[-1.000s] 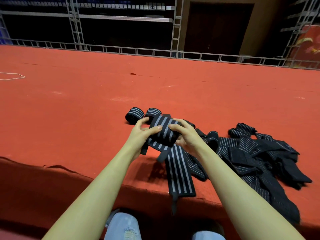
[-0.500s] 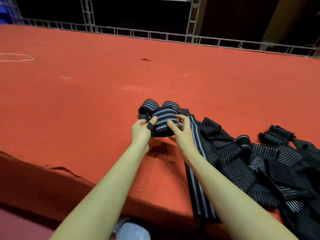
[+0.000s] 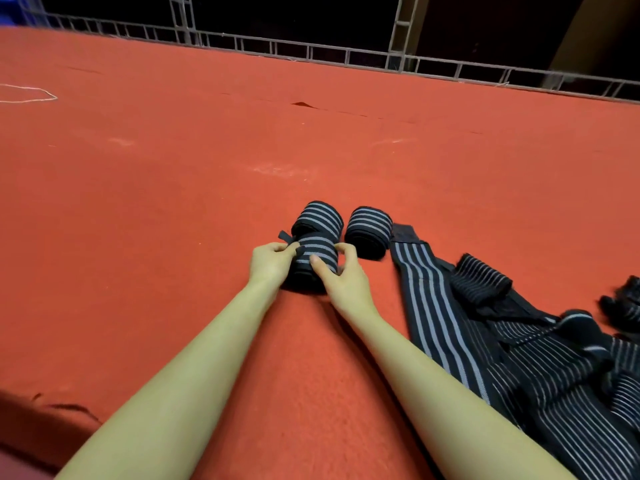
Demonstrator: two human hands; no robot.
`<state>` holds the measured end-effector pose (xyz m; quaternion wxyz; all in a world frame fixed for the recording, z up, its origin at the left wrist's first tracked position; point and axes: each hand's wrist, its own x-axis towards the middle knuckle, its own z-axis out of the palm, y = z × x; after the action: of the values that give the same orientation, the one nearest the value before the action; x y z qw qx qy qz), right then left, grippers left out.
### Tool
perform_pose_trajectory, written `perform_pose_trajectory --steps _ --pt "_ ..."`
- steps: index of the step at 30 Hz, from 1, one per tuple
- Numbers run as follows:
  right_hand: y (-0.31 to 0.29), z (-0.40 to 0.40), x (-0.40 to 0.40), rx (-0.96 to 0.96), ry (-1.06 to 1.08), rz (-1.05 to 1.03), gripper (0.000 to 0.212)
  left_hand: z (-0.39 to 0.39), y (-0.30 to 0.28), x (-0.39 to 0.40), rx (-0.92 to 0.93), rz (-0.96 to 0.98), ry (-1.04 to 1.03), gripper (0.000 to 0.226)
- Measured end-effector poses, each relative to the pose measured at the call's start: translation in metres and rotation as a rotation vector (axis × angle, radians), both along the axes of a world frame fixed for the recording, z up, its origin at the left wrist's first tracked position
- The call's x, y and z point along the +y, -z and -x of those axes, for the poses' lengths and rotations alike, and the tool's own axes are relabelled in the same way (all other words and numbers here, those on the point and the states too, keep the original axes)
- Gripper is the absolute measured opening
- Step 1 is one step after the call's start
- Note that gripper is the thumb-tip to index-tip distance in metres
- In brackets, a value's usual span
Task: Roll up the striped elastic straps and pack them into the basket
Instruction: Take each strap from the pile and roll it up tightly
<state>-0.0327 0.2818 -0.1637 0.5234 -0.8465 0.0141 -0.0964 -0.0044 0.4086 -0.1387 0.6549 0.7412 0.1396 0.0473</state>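
String (image 3: 33, 95), thin and white, lies in a loose loop on the red carpet (image 3: 173, 188) far out to the left of the rolled strap in the person's hands. Closer in, the left hand (image 3: 270, 263) sits against the left end of that rolled strap (image 3: 313, 259), its fingers curled and its fingertips pinching the roll's edge next to a small dark tab that sticks out there. The roll itself rests on the carpet, black with pale stripes running round it. Just behind it, touching it, stands a second finished roll (image 3: 318, 218), and a third roll (image 3: 369, 230) lies just to the right of that one, apart from the held roll. The right hand (image 3: 341, 275) grips the right end of the held roll, thumb laid across the striped top and the other fingers bent round the far side. Right of the held roll, beyond the third roll, a flat unrolled strap (image 3: 429, 306) stretches toward the viewer, and beside it sprawls a tangled pile of loose straps (image 3: 554, 362) reaching the right edge of view. Well behind the rolls, a metal truss railing (image 3: 311, 50) borders the far edge of the carpet.
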Motion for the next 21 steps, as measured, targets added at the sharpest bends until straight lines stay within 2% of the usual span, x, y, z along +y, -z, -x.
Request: perform_pose_trajectory --steps 3,7,13,16,21 --pt "0.001 -0.003 0.002 0.03 0.03 0.035 0.053 -0.008 0.006 0.006 0.035 0.083 -0.022 0.014" --pt "-0.006 0.007 0.001 0.002 0.045 -0.024 0.043 0.003 -0.001 0.009 -0.06 0.185 -0.122 0.017" --pt "-0.024 0.033 -0.007 -0.123 0.096 -0.04 0.014 0.038 -0.016 0.008 -0.19 -0.024 -0.236 0.016" --pt "-0.033 0.044 -0.013 -0.19 0.099 -0.034 0.015 0.055 -0.025 -0.001 -0.299 -0.108 -0.215 0.019" --pt "-0.044 0.055 -0.035 -0.208 0.117 -0.047 0.018 0.073 -0.04 -0.029 -0.382 -0.162 -0.09 0.017"
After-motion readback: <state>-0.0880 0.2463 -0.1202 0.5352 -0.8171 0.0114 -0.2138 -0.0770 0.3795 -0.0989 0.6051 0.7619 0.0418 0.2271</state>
